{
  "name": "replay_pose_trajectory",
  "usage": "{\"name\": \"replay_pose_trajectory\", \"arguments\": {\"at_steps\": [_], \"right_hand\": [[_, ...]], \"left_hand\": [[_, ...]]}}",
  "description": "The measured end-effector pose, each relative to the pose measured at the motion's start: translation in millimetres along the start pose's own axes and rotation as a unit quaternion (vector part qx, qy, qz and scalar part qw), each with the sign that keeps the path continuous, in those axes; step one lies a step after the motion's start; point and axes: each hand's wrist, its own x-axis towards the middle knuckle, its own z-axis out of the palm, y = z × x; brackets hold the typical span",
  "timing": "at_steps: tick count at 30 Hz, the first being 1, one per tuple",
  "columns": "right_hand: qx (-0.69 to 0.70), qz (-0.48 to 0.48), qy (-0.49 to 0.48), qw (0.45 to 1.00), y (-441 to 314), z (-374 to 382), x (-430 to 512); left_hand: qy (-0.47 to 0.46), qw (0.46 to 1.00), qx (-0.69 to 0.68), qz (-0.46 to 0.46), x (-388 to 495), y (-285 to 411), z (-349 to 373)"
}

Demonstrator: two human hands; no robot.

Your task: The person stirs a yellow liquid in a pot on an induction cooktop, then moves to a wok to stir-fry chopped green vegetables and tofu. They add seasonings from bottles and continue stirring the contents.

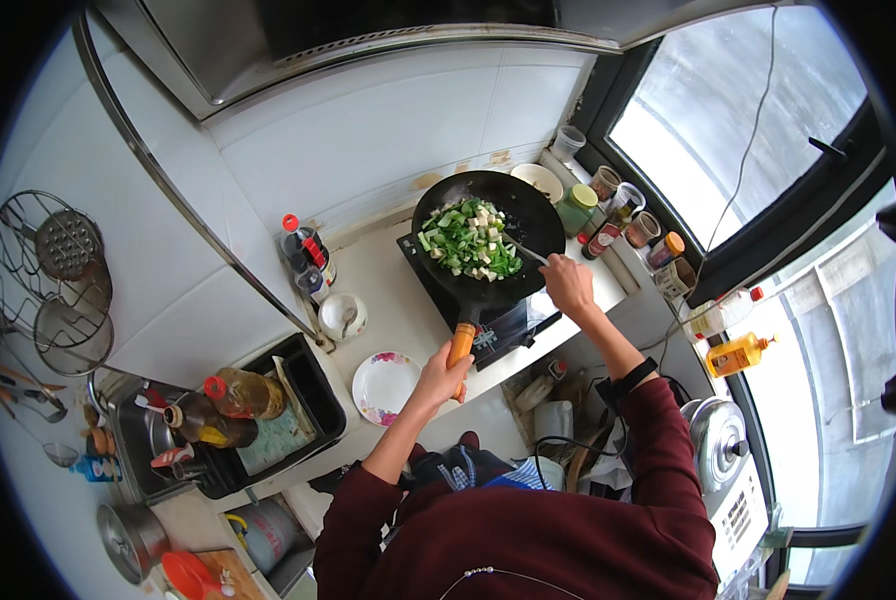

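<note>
My left hand (443,375) grips the wooden handle (462,343) of a black wok (542,225). The wok rests over a black induction cooktop (508,330), tilted somewhat, as far as the angle shows. In my right hand (568,283) is a metal spatula or spoon (524,247), its far end hidden among the food. Chopped leafy greens (448,238) and pale tofu-like cubes (485,219) lie heaped in the wok. A white plate with a pink floral rim (385,382) sits on the counter to the left of the handle.
Left of the cooktop stand sauce bottles (305,251) and a white jar with a spoon (343,315). A black bin (328,420) holds large oil bottles (245,394) beside the sink (133,450). Jars (577,206) and bottles line the window sill; a bowl (536,180) sits behind the wok.
</note>
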Motion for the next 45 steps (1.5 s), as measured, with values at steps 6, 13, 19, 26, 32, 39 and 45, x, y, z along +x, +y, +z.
{"name": "replay_pose_trajectory", "arguments": {"at_steps": [6,13,19,26,32,39,45], "right_hand": [[-0.020,-0.033,0.035,0.999,-36,-5,-63],[-0.048,-0.054,0.027,0.997,-61,-23,-122],[-0.055,-0.060,0.023,0.996,-47,-52,-155],[-0.017,0.005,0.005,1.000,-53,-117,-160],[-0.043,0.054,-0.057,0.996,-66,-56,-138],[-0.049,0.099,-0.006,0.994,-47,-37,-93],[0.043,0.047,0.050,0.997,-46,-55,-70]], "left_hand": [[0.007,1.000,0.002,0.006,-3,-1,-1],[-0.005,1.000,-0.021,0.014,7,-15,-6],[-0.028,0.998,-0.052,0.001,8,-15,-7],[-0.025,0.995,-0.095,-0.007,5,-17,-12],[-0.037,0.994,-0.104,-0.004,7,-21,-7],[-0.013,0.994,-0.107,-0.010,-1,-15,-5],[0.005,0.993,-0.115,-0.023,-9,-14,-3]]}}
